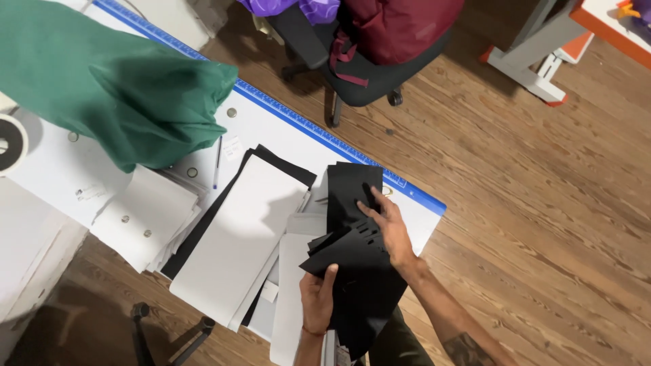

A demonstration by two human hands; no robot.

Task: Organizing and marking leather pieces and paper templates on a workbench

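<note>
Black fabric pieces [356, 271], several: L hand [317, 298] fingers grip stack, R hand [390, 230] fingers flat on top

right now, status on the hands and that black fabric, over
Left hand grips black fabric pieces from below. Right hand flat on top. White sheets alongside, green cloth apart.

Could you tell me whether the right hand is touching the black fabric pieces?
Touching. The head view shows the right hand lying flat on the black fabric pieces, fingers spread on them, with no gap.
</note>
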